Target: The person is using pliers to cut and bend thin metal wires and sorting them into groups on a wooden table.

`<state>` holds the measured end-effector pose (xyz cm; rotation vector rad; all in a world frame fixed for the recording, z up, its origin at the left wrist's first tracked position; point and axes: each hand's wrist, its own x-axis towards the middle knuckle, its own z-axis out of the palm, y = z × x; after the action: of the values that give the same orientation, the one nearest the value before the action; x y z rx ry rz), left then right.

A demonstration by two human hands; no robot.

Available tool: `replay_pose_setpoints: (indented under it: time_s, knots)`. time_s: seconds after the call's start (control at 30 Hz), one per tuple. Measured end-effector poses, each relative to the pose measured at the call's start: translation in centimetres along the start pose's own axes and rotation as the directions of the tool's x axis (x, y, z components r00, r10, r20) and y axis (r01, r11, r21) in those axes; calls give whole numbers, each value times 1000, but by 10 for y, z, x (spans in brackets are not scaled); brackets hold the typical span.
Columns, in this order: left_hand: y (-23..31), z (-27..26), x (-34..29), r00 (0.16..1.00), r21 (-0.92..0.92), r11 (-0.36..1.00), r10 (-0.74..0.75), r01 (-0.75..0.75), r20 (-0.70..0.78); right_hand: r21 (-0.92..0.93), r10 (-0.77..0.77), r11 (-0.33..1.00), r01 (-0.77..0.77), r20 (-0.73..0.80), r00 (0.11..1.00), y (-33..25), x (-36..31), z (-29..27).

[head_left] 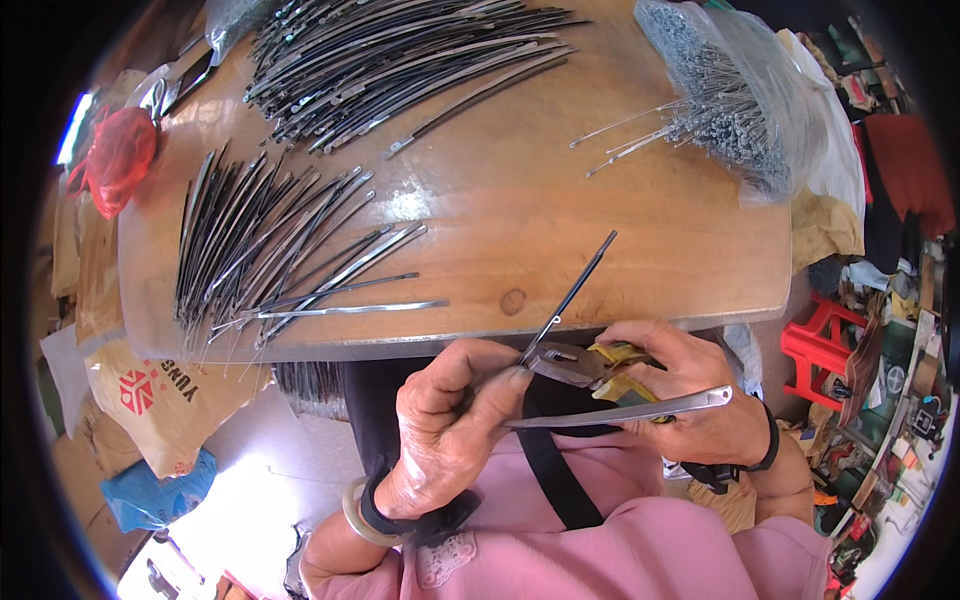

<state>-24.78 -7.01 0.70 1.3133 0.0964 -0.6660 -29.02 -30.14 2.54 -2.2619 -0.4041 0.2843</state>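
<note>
At the table's near edge, my left hand (465, 400) is closed, its thumb and forefinger pinching a narrow dark metal strip (580, 285) that points up and away over the wood. A flat silver metal strip (640, 408) with a hole at its end runs from under my left thumb across to the right, in front of my right hand. My right hand (690, 380) grips pliers (575, 365) with yellow and black handles. The pliers' jaws are at the dark strip, right beside my left fingertips; whether they bite on it I cannot tell.
On the wooden table (520, 215) lie a large pile of dark metal strips (400, 65) and a smaller pile (260, 240). A clear bag of thin wire pieces (735, 110) sits far right. A red bag (120, 160) hangs left; a red stool (820, 345) stands right.
</note>
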Motion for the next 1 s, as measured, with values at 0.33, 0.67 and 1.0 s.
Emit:
replay_pose_setpoints:
  time_s: [0.33, 0.67, 1.0]
  knots:
    - [-3, -9, 3, 999, 14, 999, 42, -42, 34, -81, -73, 994, 74, 18, 997, -2, 9, 8]
    - [9, -48, 8, 972, -54, 997, 40, -54, -230, -70, -198, 977, 201, 44, 979, -10, 60, 26]
    - [51, -118, 24, 740, 979, 167, 673, -121, -24, -738, -429, 670, 83, -294, 854, 44, 94, -83]
